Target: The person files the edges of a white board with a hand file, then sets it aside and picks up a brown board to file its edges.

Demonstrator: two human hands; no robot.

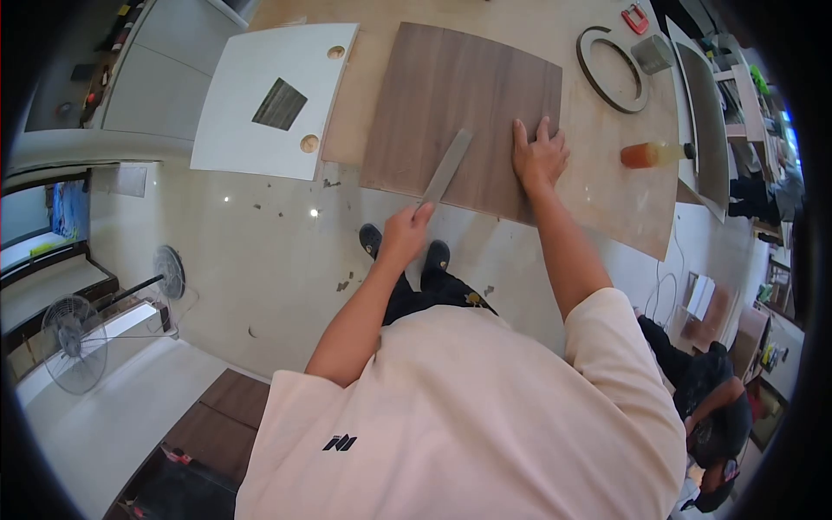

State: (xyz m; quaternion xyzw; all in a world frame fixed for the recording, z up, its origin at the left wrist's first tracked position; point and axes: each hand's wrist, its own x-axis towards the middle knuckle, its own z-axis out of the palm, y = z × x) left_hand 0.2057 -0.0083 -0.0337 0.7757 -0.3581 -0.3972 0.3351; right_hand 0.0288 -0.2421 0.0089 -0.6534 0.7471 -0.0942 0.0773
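A brown wood-grain panel [459, 95] lies on the light wooden table [624, 204], its near edge toward my body. My left hand [407, 230] is closed round the handle end of a long flat grey tool [448, 165], which looks like a file. The tool slants across the panel's near edge, its far end over the top face. My right hand [540, 156] lies on the panel near its right edge, fingers spread and pointing away from me. Left of the panel is a white board [234, 104] with two round recesses and a dark patch.
At the table's right are a coil of edging strip [585, 61], a metal can [653, 55], a red clamp [635, 18] and a bottle with orange contents [646, 156]. Fans [74, 338] stand at the left. Another person [715, 390] is at the lower right.
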